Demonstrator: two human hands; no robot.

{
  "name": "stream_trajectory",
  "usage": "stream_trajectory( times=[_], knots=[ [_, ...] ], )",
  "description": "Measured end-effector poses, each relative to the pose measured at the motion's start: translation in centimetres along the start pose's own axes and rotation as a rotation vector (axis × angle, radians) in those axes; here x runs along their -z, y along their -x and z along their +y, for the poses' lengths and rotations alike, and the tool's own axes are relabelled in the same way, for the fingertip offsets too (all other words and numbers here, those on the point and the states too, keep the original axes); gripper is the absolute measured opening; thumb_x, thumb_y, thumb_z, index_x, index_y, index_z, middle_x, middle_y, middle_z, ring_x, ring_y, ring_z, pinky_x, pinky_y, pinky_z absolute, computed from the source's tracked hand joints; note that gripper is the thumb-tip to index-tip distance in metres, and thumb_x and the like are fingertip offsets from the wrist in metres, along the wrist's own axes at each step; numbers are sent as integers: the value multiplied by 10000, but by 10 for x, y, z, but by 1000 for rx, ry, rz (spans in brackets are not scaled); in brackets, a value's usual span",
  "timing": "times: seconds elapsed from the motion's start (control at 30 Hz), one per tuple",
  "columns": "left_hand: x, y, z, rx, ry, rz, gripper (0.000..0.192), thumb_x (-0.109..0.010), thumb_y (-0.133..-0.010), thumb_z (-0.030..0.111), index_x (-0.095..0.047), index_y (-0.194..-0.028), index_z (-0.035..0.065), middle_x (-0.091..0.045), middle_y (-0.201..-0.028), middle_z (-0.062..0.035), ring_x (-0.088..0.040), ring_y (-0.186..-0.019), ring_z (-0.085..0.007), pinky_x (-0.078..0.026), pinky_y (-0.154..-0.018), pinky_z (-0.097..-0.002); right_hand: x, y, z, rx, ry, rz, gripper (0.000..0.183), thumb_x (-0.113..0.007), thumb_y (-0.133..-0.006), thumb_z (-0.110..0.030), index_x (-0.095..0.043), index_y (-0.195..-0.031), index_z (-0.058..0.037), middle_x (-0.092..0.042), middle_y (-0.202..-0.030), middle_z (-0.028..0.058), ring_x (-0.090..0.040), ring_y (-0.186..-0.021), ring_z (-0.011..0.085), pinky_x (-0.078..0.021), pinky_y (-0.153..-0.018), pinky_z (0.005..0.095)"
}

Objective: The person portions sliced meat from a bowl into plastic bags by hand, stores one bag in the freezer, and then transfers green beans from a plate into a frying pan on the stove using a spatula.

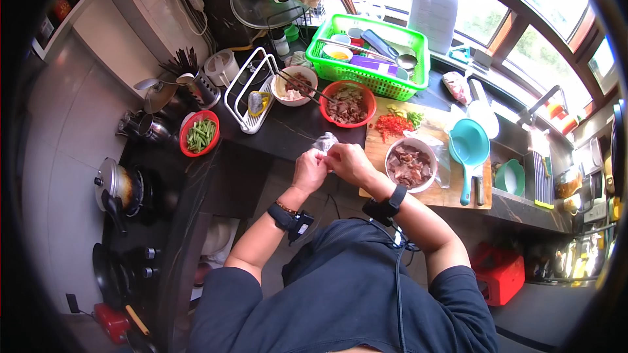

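Note:
My left hand [310,171] and my right hand [351,163] meet in front of the counter edge. Between their fingertips they pinch a small, crumpled clear plastic bag [325,140], its bunched part sticking up beyond the fingers. What the bag contains cannot be made out. Just right of my right hand, a white bowl [423,189] of sliced meat [409,164] stands on a wooden cutting board [371,157]. Chopped red peppers [392,125] and chopped greens [415,117] lie behind it. Beyond my hands is a red basin [351,124] of meat pieces.
Chopsticks [300,84] span a white bowl [294,103] and the red basin. A green basket [363,76] of utensils stands behind. On the board's right lie a turquoise strainer [469,142] and a knife [480,191]. Left are a red basket of green beans [201,136] and a pot [117,184].

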State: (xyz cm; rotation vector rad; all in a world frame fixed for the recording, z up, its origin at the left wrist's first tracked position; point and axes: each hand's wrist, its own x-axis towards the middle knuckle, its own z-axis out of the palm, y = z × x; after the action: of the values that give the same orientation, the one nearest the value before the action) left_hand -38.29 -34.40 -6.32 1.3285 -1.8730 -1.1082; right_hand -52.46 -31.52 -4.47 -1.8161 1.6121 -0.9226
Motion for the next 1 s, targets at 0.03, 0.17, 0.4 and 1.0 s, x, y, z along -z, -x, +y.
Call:
stream_trajectory(
  times=[0.03, 0.17, 0.4, 1.0],
  knots=[
    [-1, 0, -1, -27, -78, 20, 86, -600, -779, 72, -639, -760, -3, -659, -668, -125, -665, -627, -187, -517, -584, -310, -2, 0, 2, 2, -2, -2, 207, -664, -785, -189, -646, -777, 18, -634, -647, 155, -647, -593, 266, -505, -562, 322],
    [-12, -1, -17, -108, -147, 61, 115, -605, -784, 98, -640, -759, -8, -658, -683, -146, -668, -644, -234, -517, -599, -332, -4, 2, 10, -164, -162, -3, 172, -662, -750, -133, -643, -772, 37, -650, -660, 134, -649, -626, 171, -511, -572, 299],
    [-22, -5, -31, -137, -116, 14, 116, -623, -792, 87, -644, -785, -27, -663, -689, -136, -669, -662, -183, -522, -613, -296, -18, 4, 33, -103, -60, -5, 137, -651, -717, -92, -620, -771, 29, -636, -673, 165, -646, -627, 231, -506, -586, 318],
    [-26, -19, -51, 467, 920, -243, 137, -540, -923, 182, -620, -902, 73, -622, -811, -1, -574, -722, -82, -479, -628, -236, -29, -2, 34, 134, 50, 148, 167, -539, -758, -65, -487, -887, 28, -593, -745, 251, -589, -708, 430, -469, -605, 472]
  ],
)
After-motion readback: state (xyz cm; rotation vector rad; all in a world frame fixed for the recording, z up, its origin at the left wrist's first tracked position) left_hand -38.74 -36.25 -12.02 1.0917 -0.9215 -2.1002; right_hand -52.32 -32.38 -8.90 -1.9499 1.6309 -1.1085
